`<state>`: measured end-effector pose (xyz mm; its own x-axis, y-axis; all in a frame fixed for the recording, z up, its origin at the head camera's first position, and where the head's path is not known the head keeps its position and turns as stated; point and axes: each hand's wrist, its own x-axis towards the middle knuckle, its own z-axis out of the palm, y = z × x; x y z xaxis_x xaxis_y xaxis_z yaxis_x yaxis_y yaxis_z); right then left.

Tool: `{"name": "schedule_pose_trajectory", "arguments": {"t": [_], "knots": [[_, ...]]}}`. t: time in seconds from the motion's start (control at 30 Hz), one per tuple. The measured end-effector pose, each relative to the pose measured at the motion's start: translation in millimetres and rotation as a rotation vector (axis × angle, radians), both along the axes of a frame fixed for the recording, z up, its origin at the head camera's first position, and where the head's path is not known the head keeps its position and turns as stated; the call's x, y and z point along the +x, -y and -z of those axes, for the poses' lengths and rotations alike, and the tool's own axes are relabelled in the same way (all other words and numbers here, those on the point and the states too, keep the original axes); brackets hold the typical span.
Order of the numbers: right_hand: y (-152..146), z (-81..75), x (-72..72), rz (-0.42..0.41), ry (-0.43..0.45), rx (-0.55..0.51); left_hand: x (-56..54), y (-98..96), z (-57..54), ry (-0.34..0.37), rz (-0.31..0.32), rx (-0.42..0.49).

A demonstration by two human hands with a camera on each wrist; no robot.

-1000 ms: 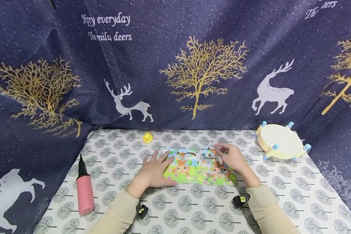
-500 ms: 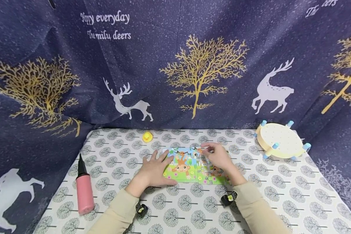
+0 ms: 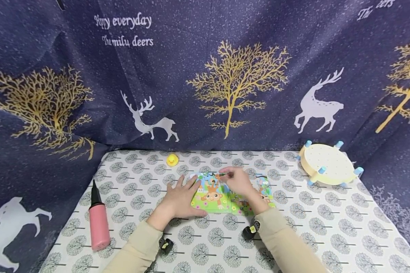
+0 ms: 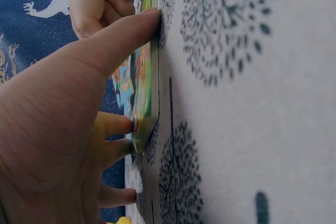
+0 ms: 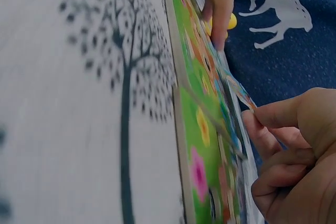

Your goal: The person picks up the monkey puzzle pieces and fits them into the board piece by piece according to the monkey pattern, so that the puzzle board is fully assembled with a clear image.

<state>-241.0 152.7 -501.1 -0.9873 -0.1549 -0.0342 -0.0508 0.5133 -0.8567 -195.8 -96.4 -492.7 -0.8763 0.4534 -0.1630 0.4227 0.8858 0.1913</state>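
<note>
My right hand (image 3: 239,184) pinches a jigsaw puzzle piece (image 5: 241,93) by one edge between thumb and fingers. The blue and orange piece hangs tilted close over the left monkey picture board (image 3: 210,206). My left hand (image 3: 179,199) lies spread at that board's left side, its thumb (image 4: 142,24) along the near edge and fingertips (image 4: 123,150) at the left edge. Beside this board, on the right, is a jigsaw puzzle (image 3: 264,182) with a matching monkey picture, partly hidden under my right hand and wrist.
A yellow rubber duck (image 3: 172,160) sits at the back of the table. To the left lies a pink hand pump (image 3: 99,227) with a black nozzle. A round cream stand with blue-tipped legs (image 3: 328,165) lies upside down at the back right. Dark curtain hangs behind.
My right hand has moved left with the puzzle piece, from above the right-hand puzzle to above the left picture board. The left hand has stayed in place.
</note>
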Motion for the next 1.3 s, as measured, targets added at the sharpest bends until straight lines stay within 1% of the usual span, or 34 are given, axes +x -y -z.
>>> {"name": "schedule_pose_trajectory", "arguments": {"t": [0.17,0.3,0.53,0.73,1.0,1.17,1.3], "knots": [[8.2,3.3,-3.6,-0.026,0.012,-0.009,-0.1,0.1,-0.7,0.006,0.0,-0.008],[12.9,0.0,-2.7,-0.028,0.048,-0.012,-0.2,0.3,-1.2,0.008,0.0,-0.01],[15.2,-2.4,-2.8,-0.013,0.087,0.032,-0.7,-0.9,-1.7,0.009,-0.004,-0.017],[16.2,-4.5,-3.0,-0.014,0.096,0.058,-0.5,-4.0,-3.9,0.016,-0.015,-0.014],[15.9,-6.3,-2.3,-0.024,0.074,0.085,-0.5,-7.1,-6.2,0.02,-0.031,-0.02],[12.8,-3.4,-0.9,-0.032,0.019,0.112,-0.4,-6.8,-6.0,0.026,-0.033,-0.014],[7.5,-1.5,-0.4,-0.017,-0.006,0.108,-0.5,-7.1,-4.5,0.014,-0.035,-0.012]]}}
